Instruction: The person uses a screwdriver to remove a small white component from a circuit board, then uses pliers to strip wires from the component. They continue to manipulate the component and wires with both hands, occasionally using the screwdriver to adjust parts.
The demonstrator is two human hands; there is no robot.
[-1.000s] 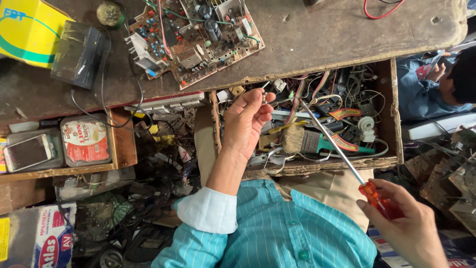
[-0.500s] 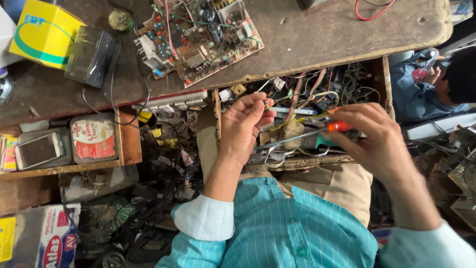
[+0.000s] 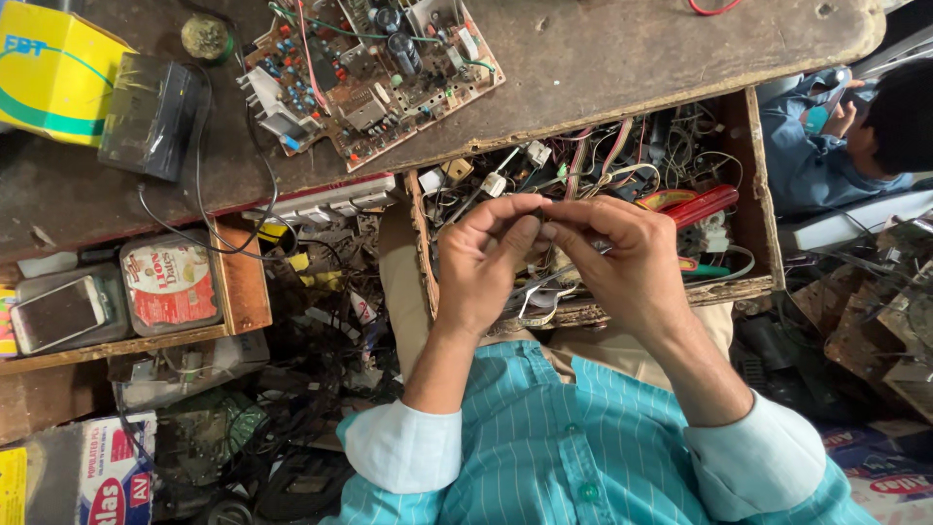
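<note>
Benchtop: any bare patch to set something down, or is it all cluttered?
The wooden benchtop is bare to the right of the circuit board, up to the red wire. A smaller strip lies below the black box. The open drawer under both hands is packed with wires and parts.

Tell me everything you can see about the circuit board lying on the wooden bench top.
The circuit board is a tan, roughly rectangular panel lying flat and tilted askew on the worn wooden bench top, near its front edge. It is crowded with parts: dark cylindrical capacitors, a pale finned block at its left end, small red and blue components, and red and green wires crossing it. Neither hand touches it; both are lower, over the open drawer.
</note>
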